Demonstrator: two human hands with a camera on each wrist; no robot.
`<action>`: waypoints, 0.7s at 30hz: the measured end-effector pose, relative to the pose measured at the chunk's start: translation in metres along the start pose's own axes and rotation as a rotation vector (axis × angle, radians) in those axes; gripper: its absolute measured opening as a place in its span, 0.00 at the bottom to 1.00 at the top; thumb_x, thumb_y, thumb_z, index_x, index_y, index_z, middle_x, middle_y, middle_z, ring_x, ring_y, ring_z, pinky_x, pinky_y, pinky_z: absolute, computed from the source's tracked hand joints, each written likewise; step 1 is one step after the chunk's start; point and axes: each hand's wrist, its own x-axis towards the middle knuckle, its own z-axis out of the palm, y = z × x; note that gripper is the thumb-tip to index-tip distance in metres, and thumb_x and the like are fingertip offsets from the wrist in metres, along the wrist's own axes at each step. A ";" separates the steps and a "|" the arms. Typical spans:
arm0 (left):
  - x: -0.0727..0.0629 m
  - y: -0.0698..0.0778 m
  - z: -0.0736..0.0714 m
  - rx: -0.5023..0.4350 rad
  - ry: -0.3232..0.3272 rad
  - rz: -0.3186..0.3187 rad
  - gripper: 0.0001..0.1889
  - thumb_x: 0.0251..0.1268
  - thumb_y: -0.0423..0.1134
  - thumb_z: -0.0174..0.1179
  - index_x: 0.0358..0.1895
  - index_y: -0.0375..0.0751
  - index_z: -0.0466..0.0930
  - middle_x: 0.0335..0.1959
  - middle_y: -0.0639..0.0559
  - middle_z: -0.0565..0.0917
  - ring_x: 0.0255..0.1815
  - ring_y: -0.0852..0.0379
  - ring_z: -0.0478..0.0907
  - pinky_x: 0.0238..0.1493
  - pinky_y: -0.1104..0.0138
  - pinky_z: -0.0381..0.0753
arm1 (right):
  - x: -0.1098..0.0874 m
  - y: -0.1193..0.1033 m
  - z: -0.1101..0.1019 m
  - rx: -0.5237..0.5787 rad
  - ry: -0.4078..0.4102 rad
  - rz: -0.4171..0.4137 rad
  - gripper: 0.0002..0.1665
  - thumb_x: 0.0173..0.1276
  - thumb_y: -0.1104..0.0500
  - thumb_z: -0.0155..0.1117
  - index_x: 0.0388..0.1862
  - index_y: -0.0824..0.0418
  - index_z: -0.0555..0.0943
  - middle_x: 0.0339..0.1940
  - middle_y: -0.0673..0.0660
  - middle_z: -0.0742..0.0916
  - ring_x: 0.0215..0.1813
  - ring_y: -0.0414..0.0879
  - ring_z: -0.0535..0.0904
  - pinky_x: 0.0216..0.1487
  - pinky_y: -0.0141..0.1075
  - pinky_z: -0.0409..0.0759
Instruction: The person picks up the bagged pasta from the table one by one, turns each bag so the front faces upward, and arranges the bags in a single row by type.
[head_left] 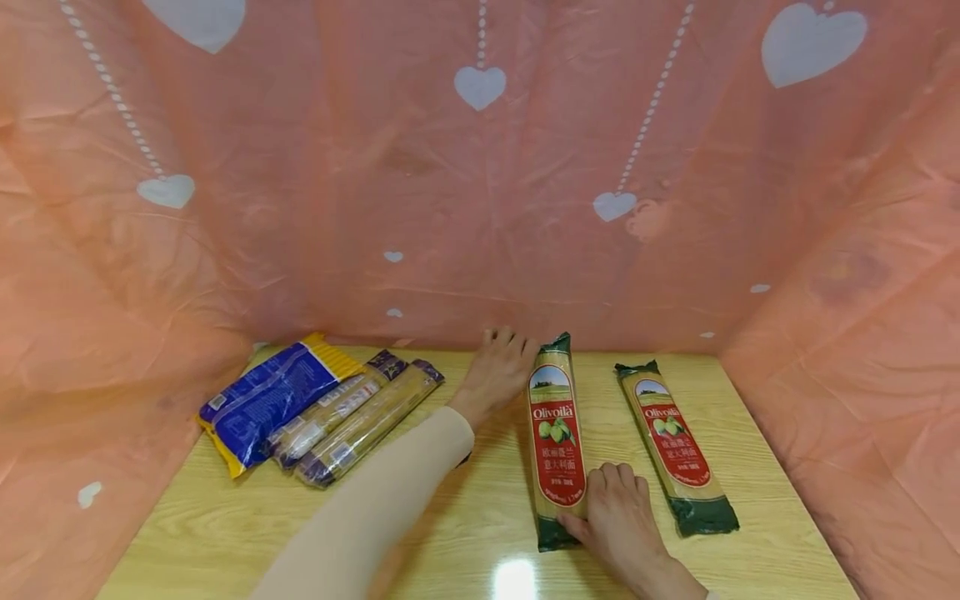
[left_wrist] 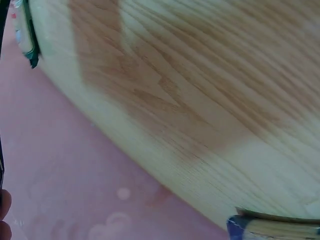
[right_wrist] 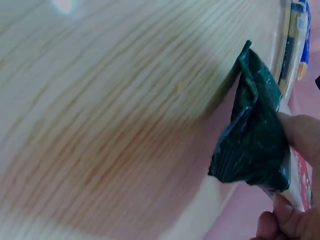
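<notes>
A packet of spaghetti (head_left: 557, 433) with a red Olivoilà label and green ends lies lengthwise in front of me. At its near green end (right_wrist: 255, 125), my right hand (head_left: 618, 517) grips it, thumb on top and fingers along the right side; the right wrist view shows this end raised off the table. My left hand (head_left: 498, 375) is at the far end's left edge, fingers pointing away; whether it touches the packet is unclear. Only fingertips (left_wrist: 4, 215) of it show in the left wrist view. To the right lies a second matching spaghetti packet (head_left: 675, 450).
Leftward on the wooden table (head_left: 465, 533) lie a blue and yellow packet (head_left: 273, 404) and two clear pasta packets with purple ends (head_left: 330, 417) (head_left: 371, 425), close together. A pink sheet with white hearts (head_left: 480, 217) hangs behind and along both sides.
</notes>
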 end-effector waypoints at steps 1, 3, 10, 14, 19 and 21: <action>0.003 0.002 0.002 0.006 -0.007 0.006 0.08 0.89 0.41 0.44 0.54 0.45 0.72 0.43 0.51 0.79 0.48 0.49 0.70 0.54 0.55 0.65 | 0.000 0.001 0.000 0.006 -0.018 0.013 0.36 0.52 0.34 0.84 0.35 0.62 0.78 0.31 0.54 0.76 0.39 0.52 0.70 0.41 0.47 0.70; 0.008 0.007 0.006 0.007 -0.026 0.011 0.07 0.88 0.40 0.44 0.53 0.45 0.72 0.43 0.51 0.79 0.48 0.50 0.69 0.54 0.56 0.65 | 0.000 0.004 0.002 0.018 -0.049 0.034 0.36 0.53 0.34 0.83 0.36 0.63 0.79 0.31 0.54 0.76 0.40 0.52 0.70 0.41 0.46 0.70; 0.015 0.016 0.014 -0.011 -0.048 0.002 0.05 0.87 0.39 0.48 0.54 0.47 0.72 0.42 0.53 0.78 0.46 0.50 0.67 0.53 0.56 0.64 | 0.000 0.008 0.003 0.062 -0.141 0.086 0.37 0.57 0.34 0.81 0.40 0.65 0.80 0.33 0.55 0.77 0.41 0.52 0.70 0.42 0.46 0.69; 0.017 0.017 0.013 -0.015 -0.029 0.012 0.04 0.86 0.38 0.49 0.54 0.47 0.73 0.42 0.53 0.80 0.46 0.51 0.69 0.53 0.57 0.65 | 0.001 0.011 0.003 0.078 -0.157 0.109 0.37 0.57 0.33 0.81 0.40 0.64 0.80 0.33 0.55 0.78 0.41 0.52 0.70 0.43 0.47 0.69; 0.018 0.019 0.012 -0.039 -0.034 0.045 0.08 0.86 0.36 0.49 0.58 0.47 0.75 0.49 0.52 0.83 0.51 0.51 0.75 0.56 0.55 0.71 | 0.003 0.017 0.004 0.116 -0.181 0.136 0.35 0.58 0.34 0.80 0.38 0.63 0.80 0.32 0.54 0.78 0.41 0.52 0.70 0.42 0.47 0.69; 0.017 0.021 0.011 -0.062 -0.033 0.056 0.10 0.86 0.37 0.49 0.60 0.47 0.76 0.53 0.52 0.84 0.55 0.50 0.77 0.58 0.53 0.74 | 0.005 0.020 0.004 0.131 -0.208 0.158 0.33 0.59 0.34 0.80 0.35 0.61 0.79 0.31 0.54 0.77 0.39 0.52 0.70 0.40 0.47 0.68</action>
